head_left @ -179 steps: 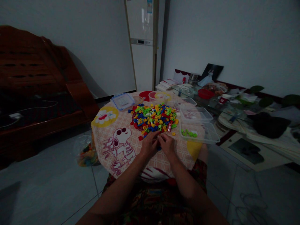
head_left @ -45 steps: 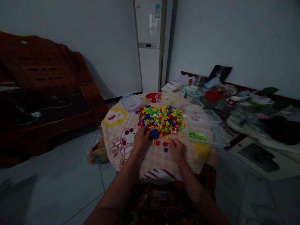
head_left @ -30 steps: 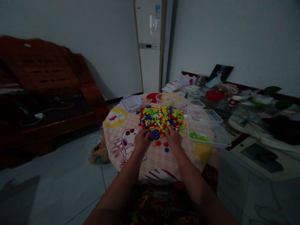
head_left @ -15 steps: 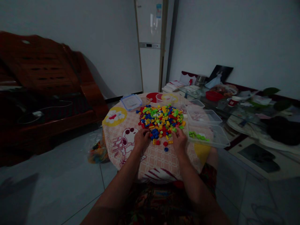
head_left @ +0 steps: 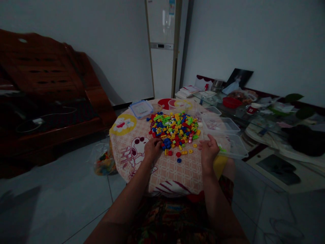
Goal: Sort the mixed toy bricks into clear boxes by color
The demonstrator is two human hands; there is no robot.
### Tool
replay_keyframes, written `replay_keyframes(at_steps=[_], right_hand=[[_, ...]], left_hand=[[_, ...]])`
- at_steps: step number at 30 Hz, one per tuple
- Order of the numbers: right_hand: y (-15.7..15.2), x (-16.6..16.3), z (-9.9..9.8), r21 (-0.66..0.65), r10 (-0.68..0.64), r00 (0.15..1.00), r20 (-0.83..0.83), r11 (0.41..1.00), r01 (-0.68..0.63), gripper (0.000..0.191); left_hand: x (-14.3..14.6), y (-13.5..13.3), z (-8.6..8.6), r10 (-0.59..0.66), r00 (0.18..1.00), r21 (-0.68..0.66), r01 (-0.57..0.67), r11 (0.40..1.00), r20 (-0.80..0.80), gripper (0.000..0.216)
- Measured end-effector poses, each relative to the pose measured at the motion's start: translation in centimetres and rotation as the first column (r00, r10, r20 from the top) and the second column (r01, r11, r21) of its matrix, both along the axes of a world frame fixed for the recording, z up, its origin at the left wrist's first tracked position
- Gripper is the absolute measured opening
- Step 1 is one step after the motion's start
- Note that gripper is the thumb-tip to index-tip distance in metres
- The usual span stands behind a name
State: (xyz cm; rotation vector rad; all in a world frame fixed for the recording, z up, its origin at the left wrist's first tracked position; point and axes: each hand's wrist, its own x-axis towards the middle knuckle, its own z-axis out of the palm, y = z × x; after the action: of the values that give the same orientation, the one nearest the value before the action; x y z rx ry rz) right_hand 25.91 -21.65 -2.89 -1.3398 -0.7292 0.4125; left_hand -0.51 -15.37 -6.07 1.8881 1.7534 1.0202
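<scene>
A heap of small toy building bricks (head_left: 175,127) in yellow, red, blue and green lies on the round cloth-covered table. My left hand (head_left: 152,149) rests at the heap's near left edge, beside a cluster of blue bricks (head_left: 167,144). Its fingers are curled together, and whatever they may hold is hidden. My right hand (head_left: 208,150) hovers to the right of the heap with its fingers apart and nothing visible in them. Behind it stands a clear plastic box (head_left: 237,149) with green bricks (head_left: 222,149), partly covered by the hand. A round blue piece (head_left: 179,160) lies nearest me.
More clear containers (head_left: 223,124) line the table's right side. A blue-rimmed lid (head_left: 141,109) lies at the back left. A bag of colourful pieces (head_left: 105,162) sits on the floor at left. To the right, a cluttered glass table (head_left: 218,105) stands close by.
My right hand has moved right, from the heap's edge to the clear box, and its fingers have spread. My left hand has stayed nearly in place.
</scene>
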Motion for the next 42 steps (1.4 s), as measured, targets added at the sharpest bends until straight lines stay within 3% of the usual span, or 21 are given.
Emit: replay_keyframes(at_steps=[4,8,12,15,17,19,22,31,34,38,42], right_hand=[[0.3,-2.3,-1.4,-0.153,0.185,0.967,0.177,0.975,-0.159,0.046],[0.7,-4.7,-1.4,-0.305,0.376,0.83,0.412,0.915,-0.263,0.034],[1.0,-6.5,0.2,-0.535,0.532,0.568,0.628,0.825,-0.182,0.034],[1.3,-7.5,0.9,-0.65,0.628,0.37,0.685,0.756,-0.079,0.042],[1.6,-7.9,0.9,-0.692,0.672,0.277,0.687,0.721,-0.031,0.045],[1.8,-8.1,0.6,-0.708,0.686,0.238,0.687,0.707,0.005,0.042],[1.8,-8.0,0.2,-0.693,0.664,0.267,0.698,0.72,0.02,0.036],[1.0,-7.0,-1.5,-0.582,0.53,0.461,0.712,0.813,-0.036,0.029],[1.0,-6.5,-2.1,-0.467,0.404,0.589,0.7,0.883,-0.051,0.031],[0.9,-5.1,-1.9,-0.299,0.245,0.796,0.554,0.95,-0.084,0.034],[0.7,-2.4,-1.1,-0.155,0.102,0.913,0.395,0.987,-0.044,0.04]], left_hand=[[0.0,-0.1,0.1,0.002,1.0,-0.009,-0.002,1.0,0.008,0.025],[0.1,-0.1,0.0,0.004,1.0,-0.008,-0.004,1.0,0.029,0.025],[0.1,-0.1,0.0,-0.002,0.999,0.003,0.002,1.0,0.036,0.025],[0.1,-0.1,0.0,0.002,1.0,0.004,-0.002,1.0,0.029,0.027],[0.1,-0.1,0.0,0.002,1.0,0.0,-0.002,1.0,0.022,0.027],[0.1,-0.1,0.0,0.0,1.0,0.0,0.0,1.0,0.023,0.027],[0.0,0.0,0.0,-0.003,1.0,-0.005,0.003,1.0,0.03,0.026],[0.0,0.0,-0.2,-0.016,0.999,0.019,0.015,1.0,0.051,0.027],[-0.1,0.0,-0.3,-0.006,0.999,0.016,0.005,1.0,0.052,0.026],[-0.1,0.0,-0.2,-0.015,0.999,0.008,0.014,1.0,0.052,0.025],[0.0,0.0,-0.1,-0.005,0.999,0.001,0.005,1.0,0.05,0.026]])
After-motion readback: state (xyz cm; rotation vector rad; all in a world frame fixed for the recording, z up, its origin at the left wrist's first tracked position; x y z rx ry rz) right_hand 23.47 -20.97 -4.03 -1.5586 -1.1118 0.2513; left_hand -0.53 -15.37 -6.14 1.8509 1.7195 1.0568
